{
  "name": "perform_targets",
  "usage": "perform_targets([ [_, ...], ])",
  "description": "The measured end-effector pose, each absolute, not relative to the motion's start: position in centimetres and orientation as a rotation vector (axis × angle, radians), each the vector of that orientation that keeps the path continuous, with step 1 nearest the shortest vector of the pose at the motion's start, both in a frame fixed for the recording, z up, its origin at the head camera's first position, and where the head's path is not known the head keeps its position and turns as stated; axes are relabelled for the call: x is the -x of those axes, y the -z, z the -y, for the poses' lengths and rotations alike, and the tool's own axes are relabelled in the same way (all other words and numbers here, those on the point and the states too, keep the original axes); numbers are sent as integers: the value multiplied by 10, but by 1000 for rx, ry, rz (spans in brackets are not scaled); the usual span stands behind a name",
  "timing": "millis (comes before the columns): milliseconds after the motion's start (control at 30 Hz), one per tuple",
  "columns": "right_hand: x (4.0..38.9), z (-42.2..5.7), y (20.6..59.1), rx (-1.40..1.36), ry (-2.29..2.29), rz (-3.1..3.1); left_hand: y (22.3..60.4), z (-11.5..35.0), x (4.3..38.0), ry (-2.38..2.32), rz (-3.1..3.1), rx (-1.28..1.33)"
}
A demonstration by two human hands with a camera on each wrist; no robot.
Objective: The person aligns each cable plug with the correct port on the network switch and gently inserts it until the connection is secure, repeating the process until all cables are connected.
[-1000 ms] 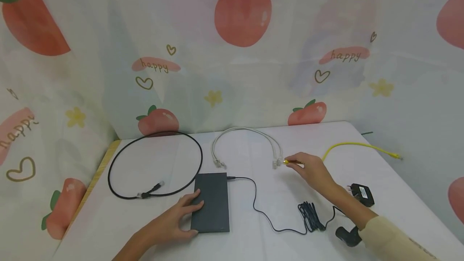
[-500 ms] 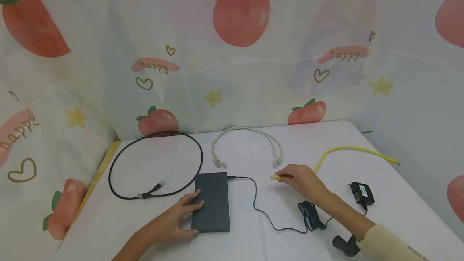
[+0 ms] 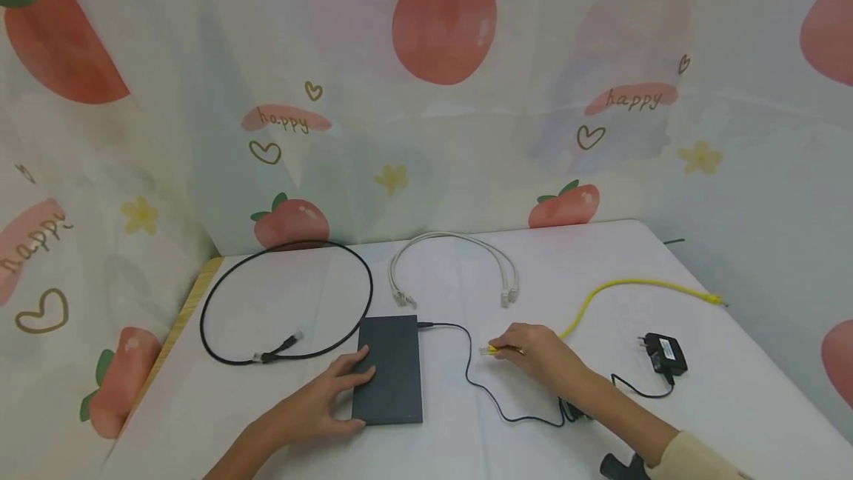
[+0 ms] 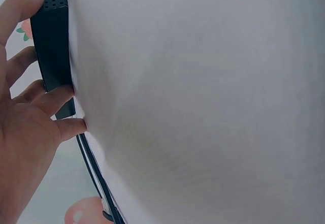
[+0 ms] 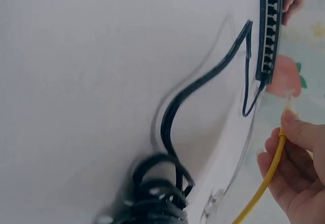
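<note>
A black network switch lies flat on the white table. In the right wrist view a row of ports shows along its side. My left hand holds the switch by its left side, thumb near the front corner, fingertips along the edge. My right hand pinches one end of a yellow Ethernet cable between thumb and fingers. Its clear plug sticks out past the fingertips, pointing toward the switch and apart from it. A thin black power cord is plugged into the switch's far right corner.
A looped black cable lies at the left, and a looped grey cable at the back. The power adapter sits at the right. A bundled cord lies partly beneath my right forearm; a dark object sits near the sleeve.
My right hand has moved left and nearer, from beside the grey cable's plugs toward the switch, drawing the yellow cable along. The left hand and the switch have stayed put.
</note>
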State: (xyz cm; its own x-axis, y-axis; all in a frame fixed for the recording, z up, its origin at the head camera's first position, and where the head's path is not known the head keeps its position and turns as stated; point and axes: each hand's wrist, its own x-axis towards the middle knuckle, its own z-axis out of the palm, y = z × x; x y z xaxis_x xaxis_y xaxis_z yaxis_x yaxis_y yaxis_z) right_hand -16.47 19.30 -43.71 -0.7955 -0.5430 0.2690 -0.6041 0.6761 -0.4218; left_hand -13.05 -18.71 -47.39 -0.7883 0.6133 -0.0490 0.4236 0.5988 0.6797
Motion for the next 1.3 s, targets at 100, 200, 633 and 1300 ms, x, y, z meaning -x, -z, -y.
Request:
perform_targets([
  [100, 161, -187, 440, -973, -768, 2778, 473, 187, 130, -968, -2555, -840],
  [200, 157, -181, 444, -1007, -794, 2783, 472, 188, 130, -968, -2551, -831],
  [633, 146, -141, 446, -1035, -997, 2888, 470, 188, 135, -958, -2552, -847],
  [1300, 138, -117, 461, -1006, -1088, 2909, 478, 187, 133, -982, -2539, -848],
])
